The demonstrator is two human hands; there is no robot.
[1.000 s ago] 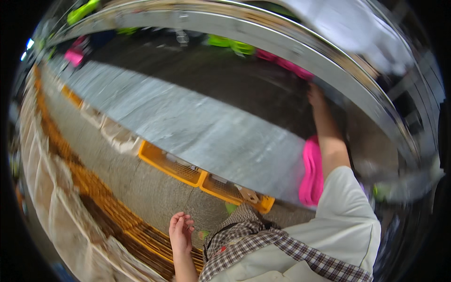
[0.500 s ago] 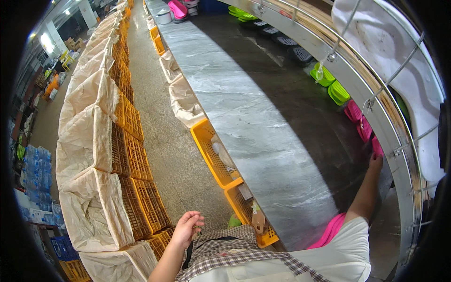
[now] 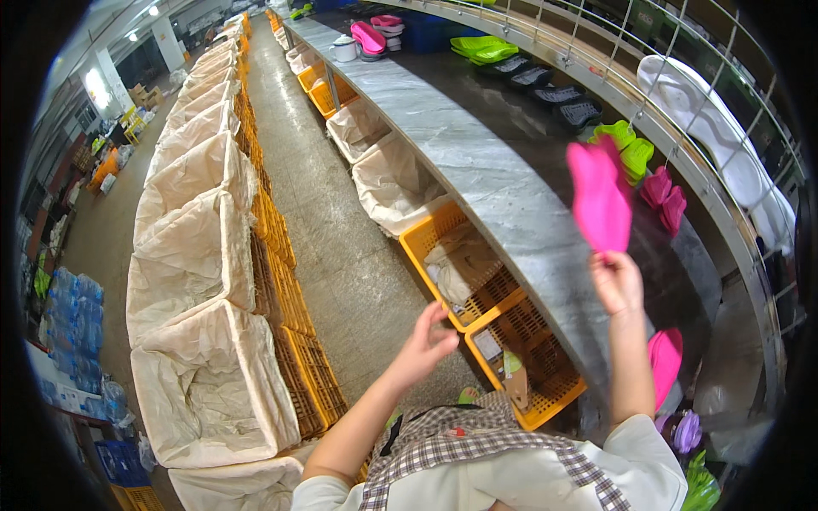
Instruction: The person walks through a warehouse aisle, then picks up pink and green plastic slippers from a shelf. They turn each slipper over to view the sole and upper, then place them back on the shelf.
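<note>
My right hand (image 3: 619,285) is raised over the worktable (image 3: 511,162) and pinches the lower end of a bright pink shoe sole (image 3: 599,204). Motion blurs that sole, and I cannot tell if a second one lies behind it. Fingers apart and nothing in them, my left hand (image 3: 422,345) hovers beside the yellow crate (image 3: 460,230) at the table's near side. By the rail, a smaller group of pink soles (image 3: 667,200) stays on the table. More pink soles (image 3: 665,362) lie near my right forearm.
Green soles (image 3: 635,157) and black soles (image 3: 579,112) line the table's far rim under a metal rail. White moulded pieces (image 3: 724,136) sit behind a wire grid. A lidded white mug (image 3: 343,48) stands far along the table. Cloth-lined crates (image 3: 204,392) form a row at left.
My right hand has lifted a pink sole from the row by the rail and brought it back over the table. My left hand has moved right and forward; the view has shifted.
</note>
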